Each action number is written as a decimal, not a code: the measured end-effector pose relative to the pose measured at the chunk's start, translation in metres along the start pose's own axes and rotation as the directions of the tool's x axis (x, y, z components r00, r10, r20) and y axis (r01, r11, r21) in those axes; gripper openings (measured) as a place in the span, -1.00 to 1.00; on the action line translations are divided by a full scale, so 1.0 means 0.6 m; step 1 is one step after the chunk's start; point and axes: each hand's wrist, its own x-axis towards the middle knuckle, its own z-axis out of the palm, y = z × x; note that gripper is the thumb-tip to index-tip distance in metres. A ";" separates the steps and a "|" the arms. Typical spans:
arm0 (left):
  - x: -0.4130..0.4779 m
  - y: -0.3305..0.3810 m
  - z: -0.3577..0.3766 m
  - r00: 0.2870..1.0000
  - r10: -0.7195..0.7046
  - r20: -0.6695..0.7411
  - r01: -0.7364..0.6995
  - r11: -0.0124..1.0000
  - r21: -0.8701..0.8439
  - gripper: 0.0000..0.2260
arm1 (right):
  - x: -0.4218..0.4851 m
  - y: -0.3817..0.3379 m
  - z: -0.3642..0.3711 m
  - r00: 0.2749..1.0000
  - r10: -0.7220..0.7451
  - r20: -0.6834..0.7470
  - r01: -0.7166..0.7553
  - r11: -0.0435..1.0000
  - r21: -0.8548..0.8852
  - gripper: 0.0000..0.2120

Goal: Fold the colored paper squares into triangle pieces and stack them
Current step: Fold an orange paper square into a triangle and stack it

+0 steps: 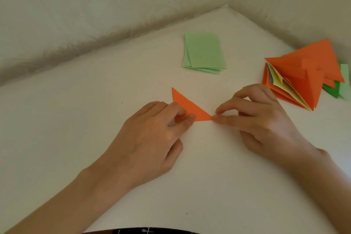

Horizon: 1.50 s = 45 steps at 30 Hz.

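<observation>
An orange paper triangle (190, 107) lies flat on the white table (95, 119) in the middle of the view. My left hand (152, 138) pinches its lower left part between thumb and fingers. My right hand (260, 119) pinches the triangle's right tip with thumb and forefinger. A small stack of light green paper squares (204, 52) lies further back. At the right sits a pile of folded triangles (303, 74), mostly orange, with yellow, blue and green pieces among them.
White padded walls (95, 15) close the table at the back and the right, meeting in a corner at the upper right. The pile of triangles lies close to the right wall.
</observation>
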 end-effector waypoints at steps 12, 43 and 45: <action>-0.025 -0.025 0.002 0.995 0.054 -0.080 -0.049 0.997 0.064 -0.62 | 0.030 -0.007 0.024 0.980 0.149 0.133 -0.161 0.983 0.083 -0.47; 0.072 -0.054 0.033 0.993 -0.114 0.012 0.113 0.967 -0.226 -0.36 | 0.024 -0.011 0.011 0.981 0.195 0.002 -0.185 0.926 0.330 -0.65; 0.071 -0.052 0.032 0.994 -0.106 0.019 0.108 0.971 -0.211 -0.31 | 0.027 -0.008 0.014 0.965 0.262 0.002 -0.250 0.919 0.304 -0.71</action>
